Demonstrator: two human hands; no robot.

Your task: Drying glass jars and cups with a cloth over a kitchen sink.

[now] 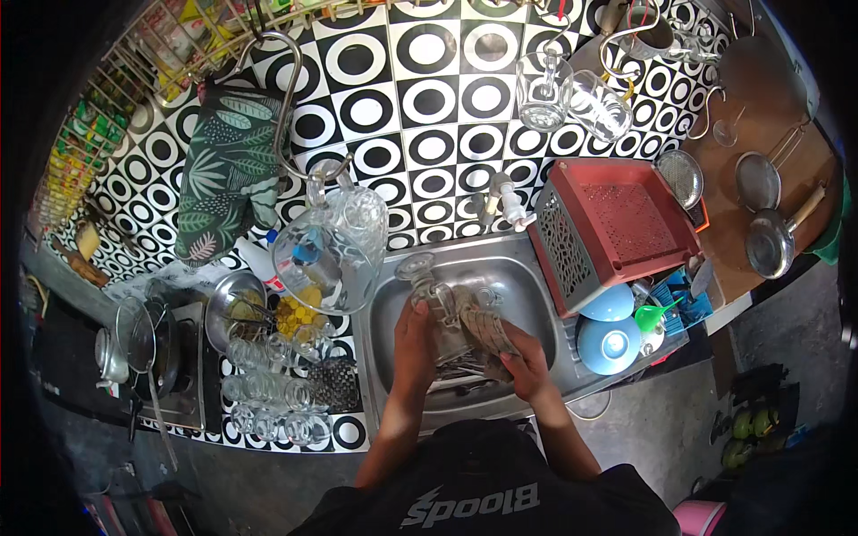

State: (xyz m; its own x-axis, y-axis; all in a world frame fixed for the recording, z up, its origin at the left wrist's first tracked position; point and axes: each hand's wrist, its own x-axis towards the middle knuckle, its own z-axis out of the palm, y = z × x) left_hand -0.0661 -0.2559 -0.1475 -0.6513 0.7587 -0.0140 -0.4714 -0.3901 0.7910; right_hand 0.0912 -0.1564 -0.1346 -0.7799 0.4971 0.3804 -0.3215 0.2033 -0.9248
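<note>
Over the stainless steel sink basin (pixel 516 264), my left hand (pixel 417 338) grips a clear glass vessel with a handle (pixel 449 335). Its wide foot or rim points towards the faucet. My right hand (pixel 526 362) holds a brown patterned cloth (pixel 482 321) against the vessel's right side. Beneath the hands, several pieces of metal cutlery (pixel 462 368) lie in the basin, partly hidden. Several clear glass mugs (pixel 295 392) lie close together on the tiled counter, left of the sink. A white plastic faucet (pixel 513 208) stands at the wall behind the basin.
A red plastic basket (pixel 630 221) stands at the sink's right, beside blue bowls (pixel 608 345) and a green funnel (pixel 650 317). Large glass jugs (pixel 328 248) hang from a hook above the left counter, near a leaf-patterned oven mitt (pixel 231 174). Glass mugs (pixel 544 94) hang at upper right. A stove (pixel 191 375) is at left.
</note>
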